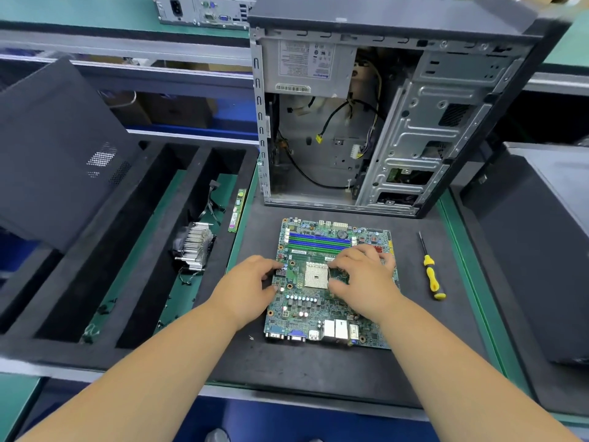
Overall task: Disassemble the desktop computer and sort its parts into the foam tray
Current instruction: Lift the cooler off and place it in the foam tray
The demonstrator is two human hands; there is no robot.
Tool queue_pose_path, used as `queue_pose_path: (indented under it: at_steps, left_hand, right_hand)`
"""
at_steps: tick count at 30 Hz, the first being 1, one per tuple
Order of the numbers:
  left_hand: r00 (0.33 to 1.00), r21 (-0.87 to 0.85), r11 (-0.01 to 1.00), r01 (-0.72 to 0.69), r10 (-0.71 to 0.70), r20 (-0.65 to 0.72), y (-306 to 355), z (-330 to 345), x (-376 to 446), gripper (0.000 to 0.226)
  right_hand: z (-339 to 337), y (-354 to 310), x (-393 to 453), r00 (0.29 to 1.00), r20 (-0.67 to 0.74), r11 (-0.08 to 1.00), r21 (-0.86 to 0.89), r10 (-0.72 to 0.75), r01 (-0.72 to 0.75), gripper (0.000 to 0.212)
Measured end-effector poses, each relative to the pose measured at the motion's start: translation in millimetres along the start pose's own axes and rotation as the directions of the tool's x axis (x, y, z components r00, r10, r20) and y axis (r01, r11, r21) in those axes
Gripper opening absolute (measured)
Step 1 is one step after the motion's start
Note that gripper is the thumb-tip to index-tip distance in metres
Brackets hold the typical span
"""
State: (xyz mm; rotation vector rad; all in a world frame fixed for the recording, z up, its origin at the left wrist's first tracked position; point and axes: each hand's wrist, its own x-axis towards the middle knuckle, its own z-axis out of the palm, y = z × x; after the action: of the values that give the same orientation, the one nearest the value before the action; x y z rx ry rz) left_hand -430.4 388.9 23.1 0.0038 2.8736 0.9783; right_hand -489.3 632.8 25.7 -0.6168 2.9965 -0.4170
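Note:
A green motherboard [318, 311] lies flat on the dark mat in front of the opened computer case [398, 122]. My left hand [251, 288] rests on the board's left edge with curled fingers touching it. My right hand [363, 275] lies over the board just right of the white CPU socket [316, 275], fingertips at the socket's edge; what they hold is hidden. The black foam tray [127, 250] at the left holds a heatsink with fan [194, 247] and a RAM stick [237, 210] in its slots.
A yellow-handled screwdriver [430, 269] lies on the mat to the right of the board. A dark side panel [54, 154] leans at the far left. Another dark case [535, 250] stands at the right. A second computer's rear [204, 9] is at the back.

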Motion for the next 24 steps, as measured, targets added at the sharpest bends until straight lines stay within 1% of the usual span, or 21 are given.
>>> queue_pose_path:
  at_steps: [2, 5, 9, 11, 13, 14, 16, 17, 19, 21, 24]
  left_hand:
    - [1.0, 0.013, 1.0, 0.003, -0.003, -0.002, 1, 0, 1, 0.045]
    - [1.0, 0.017, 1.0, 0.011, -0.011, -0.009, 1, 0, 3, 0.043]
    - [1.0, 0.007, 1.0, 0.012, -0.012, -0.011, 1, -1, 3, 0.041]
    - [1.0, 0.013, 1.0, 0.015, -0.015, -0.01, 3, -2, 3, 0.041]
    - [1.0, 0.053, 0.999, -0.006, 0.008, -0.025, 5, -3, 3, 0.041]
    - [0.998, 0.097, 0.994, -0.041, 0.046, -0.05, 7, -2, 3, 0.041]
    - [0.983, 0.144, 0.98, -0.14, 0.156, -0.101, 14, 1, 4, 0.039]
    - [0.974, 0.145, 0.971, -0.19, 0.205, -0.098, 18, 3, 5, 0.038]
    - [0.963, 0.158, 0.953, -0.26, 0.268, -0.034, 26, 9, 9, 0.037]
    - [0.962, 0.174, 0.946, -0.272, 0.272, 0.024, 29, 15, 14, 0.036]
    - [0.971, 0.169, 0.956, -0.239, 0.236, 0.037, 28, 18, 18, 0.034]
  right_hand:
    - [-2, 3, 3, 1.0, -0.001, 0.999, 0.033, 0.01, -0.01, 0.028]
    - [-3, 4, 9, 0.999, 0.03, 0.997, 0.066, 0.037, -0.039, 0.031]
    - [-4, 2, 12, 0.998, 0.037, 0.997, 0.049, 0.051, -0.052, 0.036]
    - [-5, 1, 12, 0.998, 0.045, 0.997, 0.054, 0.048, -0.05, 0.035]
    - [-7, 1, 10, 0.997, 0.062, 0.997, 0.063, 0.039, -0.043, 0.028]
    - [-7, 1, 8, 0.996, 0.08, 0.998, 0.054, 0.031, -0.036, 0.026]
    - [-6, 1, 3, 0.995, 0.1, 1.0, -0.019, 0.006, -0.004, 0.04]
    - [-4, 0, 0, 0.996, 0.085, 0.998, -0.062, -0.008, 0.013, 0.046]
    - [-1, -2, -2, 0.999, 0.043, 0.995, -0.097, -0.026, 0.03, 0.049]
    - [1, -3, 0, 0.999, 0.027, 0.996, -0.091, -0.02, 0.022, 0.051]
    - [1, -4, 4, 0.999, 0.043, 0.996, -0.084, 0.011, -0.007, 0.053]
